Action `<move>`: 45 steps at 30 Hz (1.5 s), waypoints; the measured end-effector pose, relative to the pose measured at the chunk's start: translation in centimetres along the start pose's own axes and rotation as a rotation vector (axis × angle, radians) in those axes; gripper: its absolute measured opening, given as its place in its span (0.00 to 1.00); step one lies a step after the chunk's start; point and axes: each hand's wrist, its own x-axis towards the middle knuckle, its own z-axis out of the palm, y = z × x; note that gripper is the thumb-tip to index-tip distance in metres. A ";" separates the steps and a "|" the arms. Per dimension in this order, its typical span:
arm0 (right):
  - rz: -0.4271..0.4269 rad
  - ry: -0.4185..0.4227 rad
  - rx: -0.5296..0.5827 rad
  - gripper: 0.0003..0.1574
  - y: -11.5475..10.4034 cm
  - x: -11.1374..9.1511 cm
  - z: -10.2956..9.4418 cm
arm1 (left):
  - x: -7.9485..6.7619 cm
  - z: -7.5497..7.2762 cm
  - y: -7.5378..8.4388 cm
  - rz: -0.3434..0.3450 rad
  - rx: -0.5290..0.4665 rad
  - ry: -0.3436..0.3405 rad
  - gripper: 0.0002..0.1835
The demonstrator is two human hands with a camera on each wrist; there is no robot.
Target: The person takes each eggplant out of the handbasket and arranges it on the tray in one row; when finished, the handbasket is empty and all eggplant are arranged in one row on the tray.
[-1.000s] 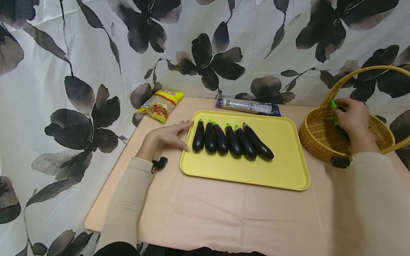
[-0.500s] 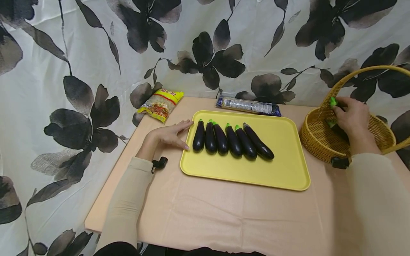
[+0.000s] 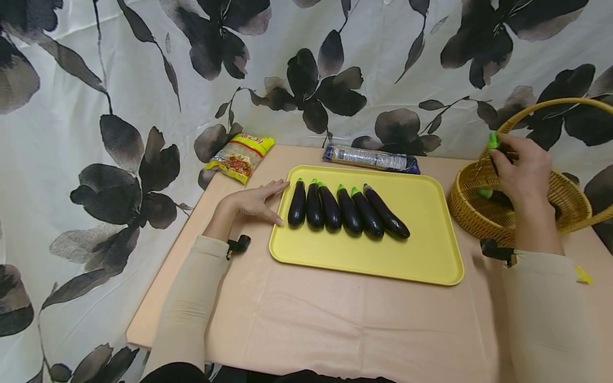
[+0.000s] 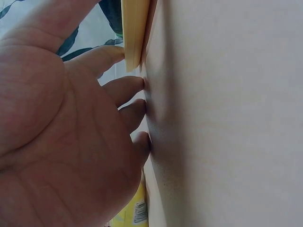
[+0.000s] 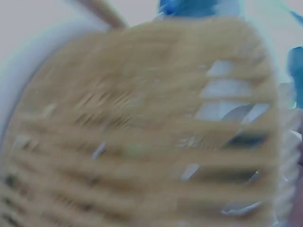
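My right hand [image 3: 524, 165] grips an eggplant [image 3: 494, 142] over the wicker basket [image 3: 471, 218]. Its green cap sticks out past the thumb and most of its dark body is hidden by the hand. Inside the basket lies another eggplant [image 3: 495, 196], partly covered by my wrist. With spread, fairly straight fingers, my left hand [image 3: 249, 205] touches the left edge of the yellow tray [image 3: 364, 263]; the left wrist view shows its palm [image 4: 71, 127] beside the tray's rim [image 4: 134, 33]. Several eggplants [image 3: 349, 211] lie in a row on the tray, green caps toward the back.
A yellow printed packet [image 3: 242, 156] rests at the table's back left corner. Behind the tray lies a long blue-ended packet [image 3: 371, 159]. The basket's tall handle [image 3: 551, 103] arches above its right side. A small yellow scrap [image 3: 583, 275] is near my right sleeve. Basket weave [image 5: 142, 118] fills the blurred right wrist view.
My right hand has lifted slightly up and left with the eggplant, uncovering another one in the basket. My left hand and the tray have stayed still.
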 end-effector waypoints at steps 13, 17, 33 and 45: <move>-0.112 0.194 0.259 0.24 -5.7 -2.6 -0.3 | 0.2 0.0 -0.1 0.008 0.004 0.000 0.67; -0.144 0.179 0.321 0.24 -6.6 -3.1 0.2 | 0.1 0.0 0.1 0.008 0.007 0.000 0.68; -0.292 0.068 0.409 0.27 -9.0 -4.6 2.1 | -0.3 -0.2 0.6 0.000 0.013 -0.002 0.68; -0.313 0.006 0.505 0.22 -10.0 -5.3 3.4 | -0.2 -0.1 0.5 0.004 0.013 -0.006 0.68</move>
